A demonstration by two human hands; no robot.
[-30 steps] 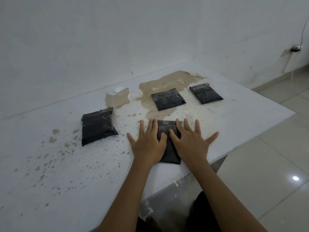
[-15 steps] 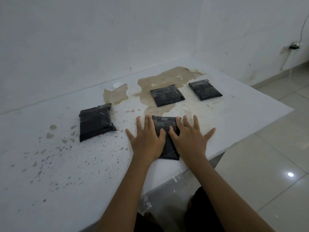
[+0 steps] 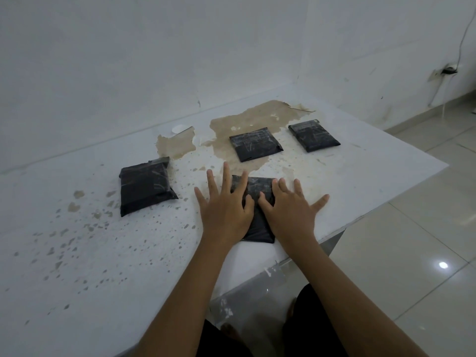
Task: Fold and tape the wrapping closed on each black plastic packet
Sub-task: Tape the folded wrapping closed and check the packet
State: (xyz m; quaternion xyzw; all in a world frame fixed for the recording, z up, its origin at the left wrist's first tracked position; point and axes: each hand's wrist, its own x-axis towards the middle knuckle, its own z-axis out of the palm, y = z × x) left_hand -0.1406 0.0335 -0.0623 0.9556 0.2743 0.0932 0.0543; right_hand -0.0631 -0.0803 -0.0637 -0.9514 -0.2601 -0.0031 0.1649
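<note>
Black packet [image 3: 257,202] under both hands, L hand [image 3: 226,212] & R hand [image 3: 288,215] flat, fingers spread

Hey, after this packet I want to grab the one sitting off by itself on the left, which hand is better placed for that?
Probably the left hand. It presses the near packet on the side toward the lone packet, with bare table between; the right hand would have to cross over.
</note>
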